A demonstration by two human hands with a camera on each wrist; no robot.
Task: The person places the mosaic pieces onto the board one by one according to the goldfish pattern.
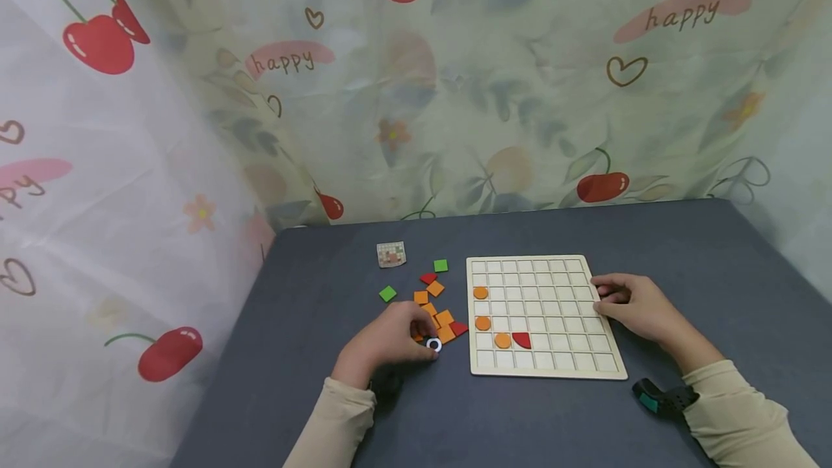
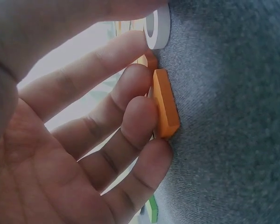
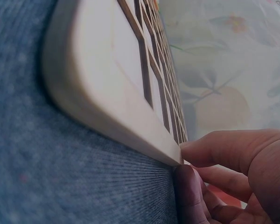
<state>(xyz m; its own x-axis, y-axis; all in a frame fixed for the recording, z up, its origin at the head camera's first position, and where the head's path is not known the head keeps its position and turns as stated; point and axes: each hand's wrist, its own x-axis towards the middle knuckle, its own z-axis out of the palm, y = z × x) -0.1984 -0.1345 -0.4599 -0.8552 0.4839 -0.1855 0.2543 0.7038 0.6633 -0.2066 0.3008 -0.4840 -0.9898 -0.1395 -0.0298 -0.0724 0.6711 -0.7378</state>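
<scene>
In the head view my left hand (image 1: pixel 388 338) has its thumb and index finger at opposite sides of a small white ring (image 1: pixel 434 344), pinching it low over the table. Its other fingers are loosely bent, their tips against an orange tile (image 2: pixel 165 105) in the left wrist view. My right hand (image 1: pixel 640 309) holds the right edge of a wooden grid board (image 1: pixel 549 375) between thumb and fingers. On the board lie three orange discs, one of them an orange disc (image 1: pixel 503 341) beside a red quarter-circle (image 1: pixel 522 340).
Left of the board is a loose cluster of orange tiles (image 1: pixel 435 288) and red pieces (image 1: pixel 459 328). Two green squares, one a green square (image 1: pixel 388 294), lie farther out. A small patterned card (image 1: pixel 391 255) is at the back. A patterned cloth (image 1: pixel 455 92) hangs behind the dark table (image 1: pixel 520 425).
</scene>
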